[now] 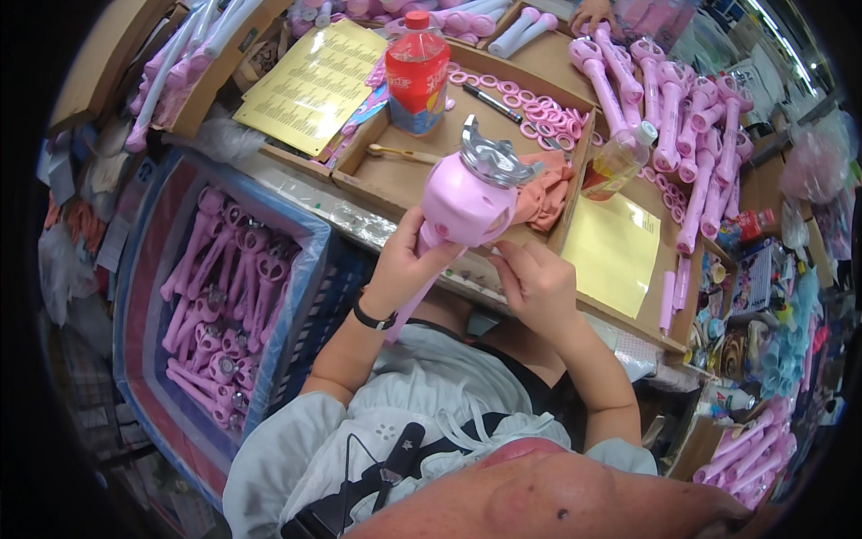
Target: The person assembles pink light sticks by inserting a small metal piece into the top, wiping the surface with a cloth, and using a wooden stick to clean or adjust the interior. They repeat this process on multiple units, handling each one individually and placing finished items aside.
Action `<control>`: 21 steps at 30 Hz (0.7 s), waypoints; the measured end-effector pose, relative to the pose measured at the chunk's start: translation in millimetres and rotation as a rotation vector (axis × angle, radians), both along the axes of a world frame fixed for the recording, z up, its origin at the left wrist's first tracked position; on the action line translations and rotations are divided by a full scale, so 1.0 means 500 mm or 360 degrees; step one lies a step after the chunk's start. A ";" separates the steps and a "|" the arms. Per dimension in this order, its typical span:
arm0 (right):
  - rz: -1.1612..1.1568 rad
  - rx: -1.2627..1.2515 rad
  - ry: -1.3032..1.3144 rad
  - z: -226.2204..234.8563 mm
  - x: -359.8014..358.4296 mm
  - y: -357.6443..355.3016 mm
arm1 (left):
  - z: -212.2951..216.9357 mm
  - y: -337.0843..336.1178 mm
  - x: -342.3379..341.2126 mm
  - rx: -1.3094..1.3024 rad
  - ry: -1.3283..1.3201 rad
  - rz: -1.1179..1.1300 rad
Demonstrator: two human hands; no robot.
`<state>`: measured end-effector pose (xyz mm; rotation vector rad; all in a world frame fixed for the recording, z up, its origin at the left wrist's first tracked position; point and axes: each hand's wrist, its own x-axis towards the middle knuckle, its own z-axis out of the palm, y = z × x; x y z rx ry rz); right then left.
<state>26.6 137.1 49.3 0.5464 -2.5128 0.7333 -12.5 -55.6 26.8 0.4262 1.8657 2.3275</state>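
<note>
A: Left hand (402, 269) status?
B: Fingers curled tight around neck of pink toy wand (458, 202), just below its round head; silver crown on top.
A: Right hand (537, 286)?
B: Fingers (505, 260) pinched together, touching underside of head.
A: Wand location?
B: Held above tabletop (620, 310) edge, before cardboard tray (395, 175).

I see one pink wand (460, 202) with a round head and silver crown, tilted, handle pointing down-left, held just above the near edge of the cardboard tray (395, 175).
</note>
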 end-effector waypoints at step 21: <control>0.0067 -0.0588 -0.0274 -0.019 -0.014 -0.015 | -0.002 -0.006 0.000 0.0138 -0.0235 -0.0085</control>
